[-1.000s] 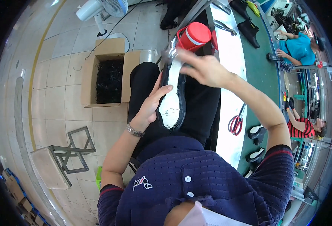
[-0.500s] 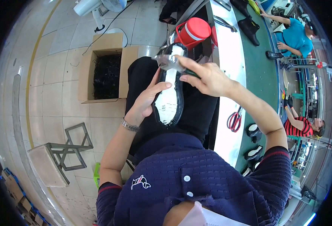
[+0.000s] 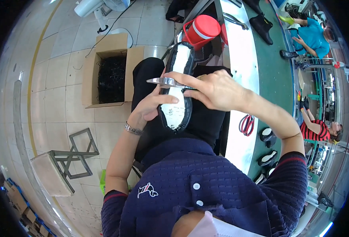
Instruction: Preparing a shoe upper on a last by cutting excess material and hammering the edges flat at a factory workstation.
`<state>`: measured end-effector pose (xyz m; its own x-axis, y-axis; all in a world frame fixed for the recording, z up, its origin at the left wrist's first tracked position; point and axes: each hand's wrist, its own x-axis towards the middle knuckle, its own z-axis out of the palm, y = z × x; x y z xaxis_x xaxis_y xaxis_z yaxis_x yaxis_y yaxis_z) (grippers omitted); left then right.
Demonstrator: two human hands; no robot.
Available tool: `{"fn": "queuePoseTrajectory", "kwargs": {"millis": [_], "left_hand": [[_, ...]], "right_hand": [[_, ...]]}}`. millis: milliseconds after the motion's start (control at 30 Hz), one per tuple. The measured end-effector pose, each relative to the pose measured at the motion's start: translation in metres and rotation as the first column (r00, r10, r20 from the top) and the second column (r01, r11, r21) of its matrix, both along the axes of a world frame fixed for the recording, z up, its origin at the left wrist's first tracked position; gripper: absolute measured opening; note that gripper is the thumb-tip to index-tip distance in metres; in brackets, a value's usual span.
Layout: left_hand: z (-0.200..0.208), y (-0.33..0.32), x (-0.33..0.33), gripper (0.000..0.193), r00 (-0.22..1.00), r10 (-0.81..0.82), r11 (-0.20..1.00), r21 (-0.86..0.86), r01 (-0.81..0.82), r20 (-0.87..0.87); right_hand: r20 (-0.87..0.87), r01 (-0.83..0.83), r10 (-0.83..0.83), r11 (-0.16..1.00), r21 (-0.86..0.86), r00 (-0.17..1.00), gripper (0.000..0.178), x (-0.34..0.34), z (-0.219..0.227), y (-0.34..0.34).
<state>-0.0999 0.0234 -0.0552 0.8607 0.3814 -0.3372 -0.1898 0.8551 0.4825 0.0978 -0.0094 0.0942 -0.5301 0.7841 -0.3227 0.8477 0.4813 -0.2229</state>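
Observation:
Sole side up over my lap lies a black shoe upper (image 3: 174, 112) with a white insole board facing me and its black edge turned in around the rim. My left hand (image 3: 150, 106) is closed around its left side, thumb pressed on the white board. In my right hand (image 3: 218, 91) is a knife (image 3: 164, 81), its shiny metal blade lying across the middle of the shoe and pointing left. The right fingers wrap the handle, which they mostly hide. The blade's tip reaches past the shoe's left edge.
Beyond my left knee stands a cardboard box (image 3: 88, 79) of black scraps. A red jug (image 3: 204, 29) sits ahead. Right, a metal bench (image 3: 237, 134) holds red-handled scissors (image 3: 246, 125); a green conveyor (image 3: 275, 102) carries shoes. Two people work beyond. A folding stool (image 3: 50, 173) stands left.
My right hand has moved slightly down and toward me along the shoe. The knife's blade, blurred and higher before, now crosses the middle. My left hand keeps its hold.

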Motion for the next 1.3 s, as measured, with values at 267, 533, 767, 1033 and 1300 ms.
{"fn": "queuePoseTrajectory", "kwargs": {"millis": [267,533,767,1033,1300], "left_hand": [[-0.011,-0.015,-0.001,0.108,0.990,0.086,0.995,-0.061,-0.080,0.109],[-0.021,-0.031,0.000,0.072,0.920,0.282,0.926,-0.328,-0.187,0.272],[-0.009,-0.054,-0.001,0.086,0.938,0.223,0.930,-0.346,-0.124,0.265],[-0.017,-0.055,0.000,0.082,0.950,0.266,0.907,-0.376,-0.191,0.160],[-0.012,-0.051,-0.001,0.064,0.935,0.294,0.908,-0.363,-0.208,0.199]], "right_hand": [[0.089,0.009,-0.009,1.000,0.003,0.996,0.060,-0.006,0.000,-0.010],[0.109,0.146,-0.148,0.989,0.025,0.983,0.057,0.006,-0.002,-0.019],[0.188,-0.251,0.198,0.912,0.325,0.962,0.068,-0.002,0.000,-0.031],[0.246,-0.307,0.294,0.952,0.014,0.924,0.064,-0.024,0.009,-0.009],[0.094,-0.218,0.210,0.971,0.097,0.973,0.072,-0.004,-0.007,-0.015]]}}
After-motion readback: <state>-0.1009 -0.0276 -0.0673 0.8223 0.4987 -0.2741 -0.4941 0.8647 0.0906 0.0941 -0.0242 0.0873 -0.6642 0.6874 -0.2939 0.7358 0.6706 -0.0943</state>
